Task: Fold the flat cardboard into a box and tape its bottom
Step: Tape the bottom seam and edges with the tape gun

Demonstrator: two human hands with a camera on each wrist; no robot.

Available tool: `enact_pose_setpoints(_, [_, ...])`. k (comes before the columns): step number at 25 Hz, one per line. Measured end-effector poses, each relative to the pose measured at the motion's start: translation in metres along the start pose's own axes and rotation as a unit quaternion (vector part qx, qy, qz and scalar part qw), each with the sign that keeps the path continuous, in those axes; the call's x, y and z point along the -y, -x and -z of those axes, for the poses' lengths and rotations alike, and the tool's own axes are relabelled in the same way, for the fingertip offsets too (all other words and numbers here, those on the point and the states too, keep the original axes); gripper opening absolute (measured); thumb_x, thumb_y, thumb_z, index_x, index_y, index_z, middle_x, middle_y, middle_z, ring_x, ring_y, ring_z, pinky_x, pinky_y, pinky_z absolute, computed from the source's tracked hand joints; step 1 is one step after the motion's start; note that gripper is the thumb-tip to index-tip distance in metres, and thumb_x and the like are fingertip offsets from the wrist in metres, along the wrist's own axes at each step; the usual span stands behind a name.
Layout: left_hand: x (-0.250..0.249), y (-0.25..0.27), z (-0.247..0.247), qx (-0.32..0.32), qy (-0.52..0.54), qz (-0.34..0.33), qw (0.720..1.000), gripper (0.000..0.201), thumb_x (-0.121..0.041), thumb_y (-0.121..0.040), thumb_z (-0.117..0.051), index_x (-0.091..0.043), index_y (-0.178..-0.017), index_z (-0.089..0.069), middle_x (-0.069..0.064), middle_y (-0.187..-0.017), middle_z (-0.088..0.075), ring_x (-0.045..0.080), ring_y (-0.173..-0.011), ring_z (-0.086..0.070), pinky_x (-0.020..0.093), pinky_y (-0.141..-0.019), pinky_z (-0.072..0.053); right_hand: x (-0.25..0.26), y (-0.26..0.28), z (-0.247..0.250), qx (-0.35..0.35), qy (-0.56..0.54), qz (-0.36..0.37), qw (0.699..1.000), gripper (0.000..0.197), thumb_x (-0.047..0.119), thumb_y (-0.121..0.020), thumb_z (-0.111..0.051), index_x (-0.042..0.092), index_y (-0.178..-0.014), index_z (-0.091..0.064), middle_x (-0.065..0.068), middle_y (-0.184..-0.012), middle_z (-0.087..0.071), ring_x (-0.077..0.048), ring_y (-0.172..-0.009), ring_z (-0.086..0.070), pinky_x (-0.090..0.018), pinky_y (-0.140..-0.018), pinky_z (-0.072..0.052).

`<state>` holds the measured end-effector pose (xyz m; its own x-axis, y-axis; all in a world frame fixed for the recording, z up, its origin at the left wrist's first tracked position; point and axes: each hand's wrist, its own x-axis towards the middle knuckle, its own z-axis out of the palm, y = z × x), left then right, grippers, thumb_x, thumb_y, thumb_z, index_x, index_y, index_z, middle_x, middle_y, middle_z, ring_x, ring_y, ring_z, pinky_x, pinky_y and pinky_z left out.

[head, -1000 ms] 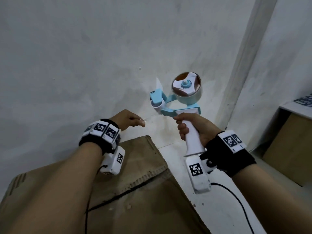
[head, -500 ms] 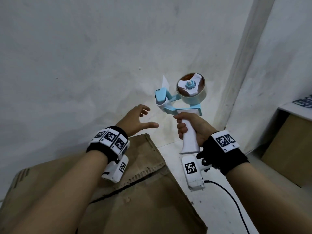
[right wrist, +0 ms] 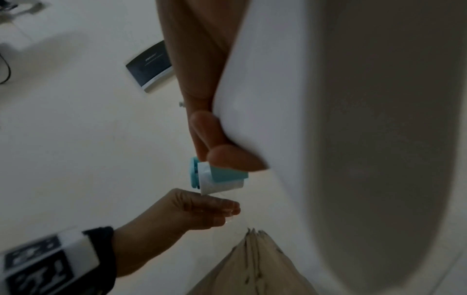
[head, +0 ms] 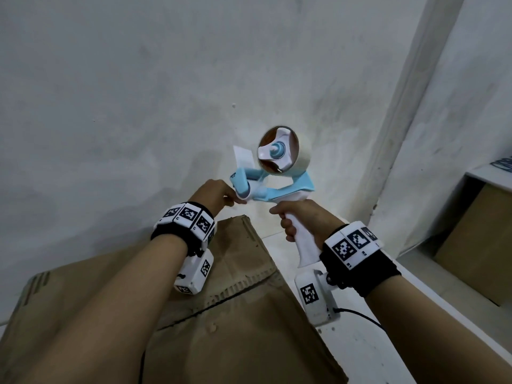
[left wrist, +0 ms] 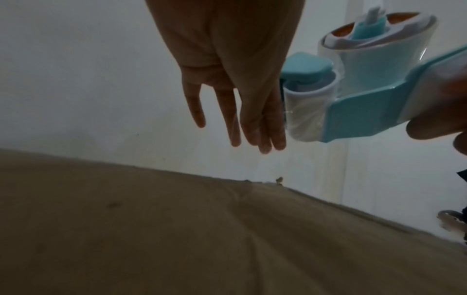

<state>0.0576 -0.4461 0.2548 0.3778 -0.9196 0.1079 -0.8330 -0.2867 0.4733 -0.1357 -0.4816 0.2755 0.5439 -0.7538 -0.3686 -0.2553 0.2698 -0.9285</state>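
Note:
A brown cardboard box [head: 241,328] with folded flaps lies under my forearms; its surface also fills the lower left wrist view [left wrist: 202,229]. My right hand [head: 302,217] grips the white handle [right wrist: 303,99] of a blue and white tape dispenser [head: 277,187], held above the box's far corner. A roll of clear tape [head: 279,156] sits on top of the dispenser. My left hand [head: 219,194] is at the dispenser's front roller [left wrist: 305,111]. Its thumb and fingertips [right wrist: 227,211] pinch the loose end of clear tape just under the roller.
A white wall stands close behind the box, with a pillar [head: 410,106] at the right. A white shelf holding a brown box [head: 471,245] is at the far right. A white surface [head: 360,350] runs beside the cardboard. A dark booklet [right wrist: 149,65] shows in the right wrist view.
My left hand spread open, then moved right to the dispenser's roller and pinched the tape end. The dispenser turned so its roller points toward the left hand.

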Motion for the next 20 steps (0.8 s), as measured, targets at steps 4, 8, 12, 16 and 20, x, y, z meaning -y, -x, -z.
enact_pose_setpoints(4, [0.003,-0.006,-0.012,0.049,-0.143,0.014,0.988,0.046,-0.014,-0.086,-0.061,-0.016,-0.132,-0.051,0.01,-0.133,-0.053,0.031,-0.122,-0.048,0.041,-0.105,-0.036,-0.005,-0.002,-0.003,-0.02,0.007,-0.003,1.0,0.032,0.01,-0.083,-0.061,0.011,-0.058,-0.042,-0.006,-0.054,-0.036,-0.011,-0.036,-0.031,-0.017,-0.039,-0.029])
enact_pose_setpoints(8, [-0.002,-0.005,-0.011,0.046,-0.104,0.01,0.993,0.055,-0.008,-0.079,-0.069,-0.012,-0.129,-0.046,0.013,-0.125,-0.052,0.026,-0.105,-0.051,0.037,-0.093,-0.042,-0.004,-0.003,-0.002,-0.025,-0.021,-0.012,0.999,0.031,0.012,-0.084,-0.062,0.012,-0.059,-0.044,-0.004,-0.053,-0.038,-0.01,-0.033,-0.033,-0.015,-0.039,-0.032])
enact_pose_setpoints(12, [0.005,0.0,0.005,0.081,0.019,0.031,0.996,0.061,-0.014,-0.069,-0.08,-0.015,-0.122,-0.049,0.008,-0.111,-0.056,0.018,-0.089,-0.049,0.027,-0.078,-0.043,0.001,-0.007,-0.005,-0.019,-0.06,-0.013,0.998,0.029,0.012,-0.083,-0.062,0.012,-0.059,-0.045,-0.001,-0.043,-0.042,-0.009,-0.028,-0.036,-0.013,-0.037,-0.036])
enact_pose_setpoints(16, [-0.004,0.005,-0.002,0.097,0.01,0.027,0.995,0.083,-0.044,-0.069,-0.076,-0.022,-0.135,-0.031,0.004,-0.117,-0.046,0.017,-0.099,-0.045,0.035,-0.097,-0.046,0.01,-0.01,-0.01,-0.035,-0.071,-0.003,0.997,0.027,0.012,-0.083,-0.061,0.012,-0.061,-0.046,0.001,-0.038,-0.043,-0.009,-0.028,-0.037,-0.015,-0.038,-0.038])
enact_pose_setpoints(20, [-0.004,-0.001,0.005,-0.05,0.021,-0.008,0.999,0.037,-0.039,-0.083,-0.063,-0.016,-0.112,-0.065,0.008,-0.114,-0.06,0.019,-0.095,-0.054,0.032,-0.085,-0.046,0.017,-0.012,-0.014,-0.032,-0.069,-0.006,0.997,0.026,0.013,-0.082,-0.062,0.012,-0.061,-0.046,-0.001,-0.042,-0.044,-0.009,-0.029,-0.038,-0.015,-0.038,-0.038])
